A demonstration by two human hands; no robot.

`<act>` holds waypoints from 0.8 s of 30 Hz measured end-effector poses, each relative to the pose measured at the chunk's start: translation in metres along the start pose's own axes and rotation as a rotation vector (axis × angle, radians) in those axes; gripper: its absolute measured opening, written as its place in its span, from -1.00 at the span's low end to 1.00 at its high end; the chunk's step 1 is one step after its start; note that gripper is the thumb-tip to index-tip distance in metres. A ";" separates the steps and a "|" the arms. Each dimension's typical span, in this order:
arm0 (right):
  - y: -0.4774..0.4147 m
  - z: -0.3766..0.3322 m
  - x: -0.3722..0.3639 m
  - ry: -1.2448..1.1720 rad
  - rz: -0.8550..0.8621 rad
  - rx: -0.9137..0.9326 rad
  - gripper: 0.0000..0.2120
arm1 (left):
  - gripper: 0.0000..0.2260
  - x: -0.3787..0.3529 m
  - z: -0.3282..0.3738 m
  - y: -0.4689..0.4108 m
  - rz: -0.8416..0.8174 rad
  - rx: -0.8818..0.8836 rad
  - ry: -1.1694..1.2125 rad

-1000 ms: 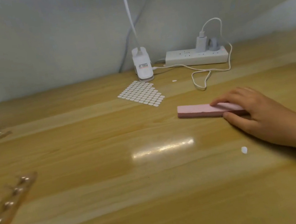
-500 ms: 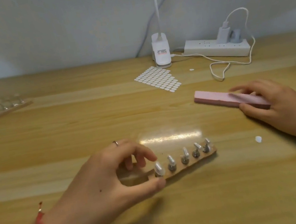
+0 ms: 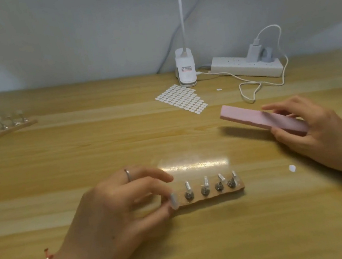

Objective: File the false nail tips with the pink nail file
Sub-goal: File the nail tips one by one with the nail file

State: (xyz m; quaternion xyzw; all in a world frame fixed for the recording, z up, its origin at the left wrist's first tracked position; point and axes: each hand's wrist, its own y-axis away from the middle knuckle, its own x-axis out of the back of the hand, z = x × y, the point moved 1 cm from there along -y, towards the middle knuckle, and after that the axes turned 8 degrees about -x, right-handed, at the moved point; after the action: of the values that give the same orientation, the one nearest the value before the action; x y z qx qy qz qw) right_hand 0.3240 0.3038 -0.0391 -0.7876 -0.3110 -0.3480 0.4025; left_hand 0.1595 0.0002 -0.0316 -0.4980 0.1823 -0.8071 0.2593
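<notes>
Five false nail tips (image 3: 205,183) on their wooden stand (image 3: 220,195), pinched by the left hand (image 3: 119,203), have reached mid-table (image 3: 205,246); the right hand (image 3: 316,129), gripping the pink nail file (image 3: 252,117), has lifted it, so filing looks imminent.

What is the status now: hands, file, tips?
Left hand pinches holder end. Right hand grips file, off the table, not yet at tips. Nothing between them.

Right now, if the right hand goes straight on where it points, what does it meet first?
Probably the sticker sheet, though the right hand and its pink file seem lifted and may pass above it.
</notes>
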 end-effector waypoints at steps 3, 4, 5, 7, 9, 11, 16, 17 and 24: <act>-0.002 -0.006 0.006 -0.046 0.063 -0.011 -0.61 | -0.87 0.006 -0.003 -0.001 0.147 0.156 0.261; -0.004 -0.010 0.009 -0.087 0.081 -0.027 -0.61 | -0.86 0.006 -0.002 -0.004 0.185 0.203 0.340; -0.006 -0.015 0.012 -0.148 0.088 -0.047 -0.59 | -0.86 0.006 0.000 -0.008 0.216 0.244 0.418; -0.010 -0.033 0.017 -0.291 0.053 -0.070 -0.52 | -0.86 0.001 0.002 -0.015 0.251 0.329 0.551; -0.011 -0.056 0.020 -0.358 -0.011 -0.019 -0.55 | -0.83 -0.004 0.001 -0.022 0.269 0.395 0.612; -0.007 -0.079 0.018 -0.301 -0.059 0.106 -0.58 | -0.80 -0.008 0.000 -0.027 0.297 0.424 0.622; 0.009 -0.098 0.008 -0.288 -0.058 0.209 -0.61 | -0.83 -0.013 -0.006 -0.021 0.341 0.369 0.567; 0.013 -0.098 0.006 -0.289 -0.060 0.210 -0.61 | -0.84 -0.013 -0.008 -0.021 0.351 0.351 0.547; 0.023 -0.115 -0.013 -0.225 -0.176 0.273 -0.58 | -0.86 -0.015 -0.008 -0.022 0.301 0.231 0.529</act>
State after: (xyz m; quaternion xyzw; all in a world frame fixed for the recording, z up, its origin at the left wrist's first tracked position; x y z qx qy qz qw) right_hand 0.3000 0.1919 -0.0090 -0.7293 -0.4660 -0.2464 0.4362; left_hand 0.1524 0.0272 -0.0334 -0.2055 0.2224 -0.8765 0.3743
